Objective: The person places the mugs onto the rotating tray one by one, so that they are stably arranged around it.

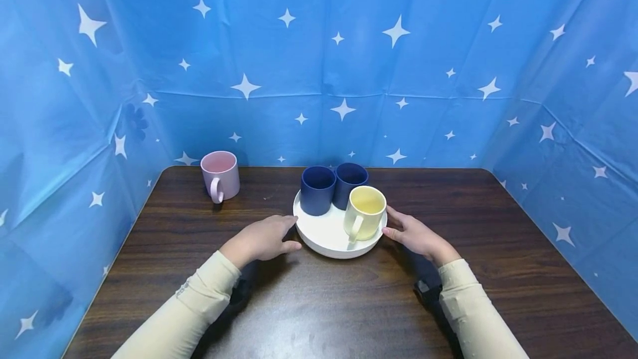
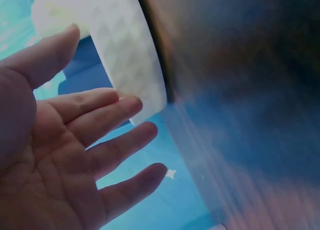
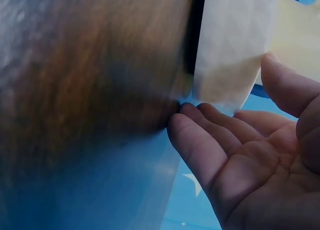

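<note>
A round white tray (image 1: 324,235) with a faceted side wall (image 2: 127,50) stands on the table. On it are two dark blue cups (image 1: 317,195) (image 1: 350,181) at the back and a yellow mug (image 1: 366,215) at the right, handle toward the front. My left hand (image 1: 265,238) is at the tray's left side, fingers extended and spread, fingertips at the wall; firm contact is hard to tell. At the right side my right hand (image 1: 416,235) has its fingertips by the rim, fingers slightly bent, thumb near the yellow mug. Neither hand is curled round the tray.
A pink mug (image 1: 220,175) stands at the back left of the dark wooden table (image 1: 319,303), its handle facing front. Blue curtains (image 1: 319,60) with white stars rise behind the table and along both sides.
</note>
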`<state>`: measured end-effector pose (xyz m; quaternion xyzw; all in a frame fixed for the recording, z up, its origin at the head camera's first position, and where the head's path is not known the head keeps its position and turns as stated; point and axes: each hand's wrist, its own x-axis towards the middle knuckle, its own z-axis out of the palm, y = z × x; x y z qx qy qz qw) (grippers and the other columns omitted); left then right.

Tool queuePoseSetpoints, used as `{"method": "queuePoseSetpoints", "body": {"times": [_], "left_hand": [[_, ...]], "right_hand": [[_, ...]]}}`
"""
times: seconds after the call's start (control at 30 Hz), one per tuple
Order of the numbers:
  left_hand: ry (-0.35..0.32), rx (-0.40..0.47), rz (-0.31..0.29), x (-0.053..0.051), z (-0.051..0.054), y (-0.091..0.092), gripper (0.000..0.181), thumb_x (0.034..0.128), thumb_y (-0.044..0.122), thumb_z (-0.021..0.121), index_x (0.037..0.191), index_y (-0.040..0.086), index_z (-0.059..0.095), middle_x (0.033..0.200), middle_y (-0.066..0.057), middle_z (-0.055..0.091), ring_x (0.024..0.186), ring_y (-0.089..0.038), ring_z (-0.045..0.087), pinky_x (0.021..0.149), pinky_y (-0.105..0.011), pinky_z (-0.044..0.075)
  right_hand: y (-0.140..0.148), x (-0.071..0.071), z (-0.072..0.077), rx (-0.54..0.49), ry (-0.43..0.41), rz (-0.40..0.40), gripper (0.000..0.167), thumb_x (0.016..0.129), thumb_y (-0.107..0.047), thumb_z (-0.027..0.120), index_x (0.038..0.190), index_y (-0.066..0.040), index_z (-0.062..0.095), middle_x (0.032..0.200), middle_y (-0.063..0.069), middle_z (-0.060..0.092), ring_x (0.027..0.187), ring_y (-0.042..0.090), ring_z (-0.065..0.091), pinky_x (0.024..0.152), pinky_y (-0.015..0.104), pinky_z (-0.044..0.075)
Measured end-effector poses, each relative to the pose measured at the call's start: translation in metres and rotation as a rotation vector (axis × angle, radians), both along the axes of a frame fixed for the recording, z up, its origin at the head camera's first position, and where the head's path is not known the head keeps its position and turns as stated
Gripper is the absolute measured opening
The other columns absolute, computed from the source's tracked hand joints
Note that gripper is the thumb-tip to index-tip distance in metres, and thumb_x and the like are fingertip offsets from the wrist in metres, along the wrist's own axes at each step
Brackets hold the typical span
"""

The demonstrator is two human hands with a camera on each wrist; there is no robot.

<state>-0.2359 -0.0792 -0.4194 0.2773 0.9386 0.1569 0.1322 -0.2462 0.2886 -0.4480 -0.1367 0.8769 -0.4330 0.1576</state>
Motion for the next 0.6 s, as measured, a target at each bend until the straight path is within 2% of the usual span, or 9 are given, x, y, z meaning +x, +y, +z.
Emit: {"method": "queuePoseSetpoints", "body": {"times": [0.17, 0.6], "left_hand": [[0.080, 0.020, 0.019, 0.005, -0.002, 0.002, 0.061, 0.1014, 0.032, 0.064, 0.146, -0.006, 0.049, 0.146, -0.024, 0.052, 0.136, -0.036, 0.050, 0.113, -0.050, 0.039], [0.201, 0.017, 0.021, 0.021, -0.005, 0.012, 0.051, 0.0997, 0.030, 0.067, 0.135, -0.006, 0.060, 0.128, -0.024, 0.065, 0.121, -0.036, 0.062, 0.100, -0.050, 0.051]], "right_hand": [[0.000, 0.000, 0.000, 0.000, 0.003, 0.004, 0.070, 0.107, -0.019, 0.053, 0.161, 0.000, 0.013, 0.162, 0.028, 0.023, 0.147, 0.043, 0.030, 0.115, 0.057, 0.032], [-0.002, 0.003, 0.000, -0.017, 0.007, 0.011, 0.074, 0.105, -0.017, 0.057, 0.161, 0.000, 0.012, 0.163, 0.027, 0.020, 0.148, 0.043, 0.028, 0.114, 0.056, 0.033]]}}
